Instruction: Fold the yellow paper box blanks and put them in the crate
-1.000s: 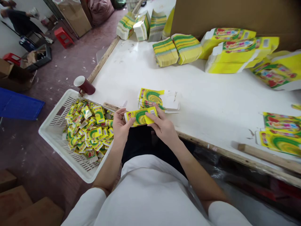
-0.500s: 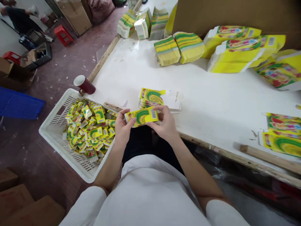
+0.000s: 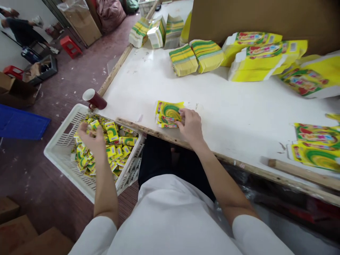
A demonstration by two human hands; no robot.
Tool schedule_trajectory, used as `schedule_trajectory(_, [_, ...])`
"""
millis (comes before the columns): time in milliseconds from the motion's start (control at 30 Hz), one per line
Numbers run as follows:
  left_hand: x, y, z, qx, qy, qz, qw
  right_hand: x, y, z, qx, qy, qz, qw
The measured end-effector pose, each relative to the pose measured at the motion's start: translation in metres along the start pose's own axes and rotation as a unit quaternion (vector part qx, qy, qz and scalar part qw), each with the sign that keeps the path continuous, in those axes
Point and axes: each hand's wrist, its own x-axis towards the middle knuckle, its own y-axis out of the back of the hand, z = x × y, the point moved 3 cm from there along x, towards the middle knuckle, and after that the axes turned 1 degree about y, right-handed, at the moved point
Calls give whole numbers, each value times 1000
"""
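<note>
My left hand [image 3: 92, 139] is over the white plastic basket [image 3: 57, 148], its fingers apart and nothing held between them. Beneath it lies a heap of small yellow-and-green boxes [image 3: 111, 131]. On the table near its front edge is a small pile of flat printed cartons [image 3: 168, 110], yellow with a green swirl. My right hand [image 3: 191, 125] has its thumb and fingers closed on the right end of a carton at the top of this pile. The fingers cover that end.
A dark red mug [image 3: 96, 99] stands at the table's left corner. Bundles of flat cartons [image 3: 183, 59] and larger yellow boxes [image 3: 255, 65] line the back. More cartons [image 3: 316, 148] lie at right, by a wooden strip [image 3: 302, 173]. A person [image 3: 22, 28] sits far left.
The small box that both hands held has left them. My left hand has moved left over the basket and opened; my right hand has gone to the carton pile.
</note>
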Motion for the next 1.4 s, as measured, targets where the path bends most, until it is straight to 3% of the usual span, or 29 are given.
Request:
schedule_trajectory(33, [-16, -16, 6, -41, 17, -9, 999, -1, 2, -2, 15, -7, 9, 1000])
schedule_trajectory(133, [-71, -73, 36, -224, 65, -136, 963, -10, 9, -16, 139, -39, 15, 989])
schedule_trajectory(200, [-102, -104, 62, -350, 103, -230, 902, -20, 10, -31, 271, -47, -29, 961])
schedule_trajectory(267, [-123, -122, 86, -436, 154, -278, 842, -33, 6, -50, 393, -43, -99, 913])
schedule_trajectory(333, [-131, -129, 104, -489, 210, -270, 803, -47, 1, -70, 479, -37, -155, 863])
schedule_trajectory(400, [-131, -128, 114, -524, 239, -220, 787, -59, -4, -84, 514, -28, -183, 837])
schedule_trajectory(467, [-126, -125, 116, -529, 239, -174, 796, -64, -9, -91, 507, -29, -187, 841])
schedule_trajectory(533, [-123, -123, 112, -497, 229, -162, 821, -63, -12, -89, 485, -47, -174, 856])
schedule_trajectory(600, [-123, -121, 106, -468, 219, -182, 837, -59, -13, -82, 473, -69, -158, 864])
schedule_trajectory(667, [-125, -120, 102, -466, 213, -213, 832, -53, -11, -75, 477, -82, -144, 863])
schedule_trajectory(767, [-128, -118, 99, -467, 221, -212, 830, -47, -5, -70, 507, -99, -133, 846])
schedule_trajectory(900, [-129, -115, 94, -458, 240, -134, 846, -47, -4, -68, 537, -153, -135, 818])
schedule_trajectory(1000, [-130, -117, 92, -451, 268, -147, 839, -50, -7, -68, 549, -177, -118, 808])
schedule_trajectory(1100, [-130, -117, 90, -457, 284, -151, 829, -52, -7, -70, 521, -153, -120, 831])
schedule_trajectory(1167, [-126, -114, 88, -449, 279, -159, 834, -52, -2, -70, 473, -109, -105, 868])
schedule_trajectory(1267, [-109, -97, 92, -395, 200, -209, 872, -47, 16, -67, 337, 11, -52, 940])
schedule_trajectory(1333, [-93, -78, 101, -324, 68, -232, 915, -45, 29, -66, 199, 107, -18, 974])
schedule_trajectory(1400, [-82, -64, 112, -198, -79, -272, 938, -45, 37, -67, 80, 194, 2, 978])
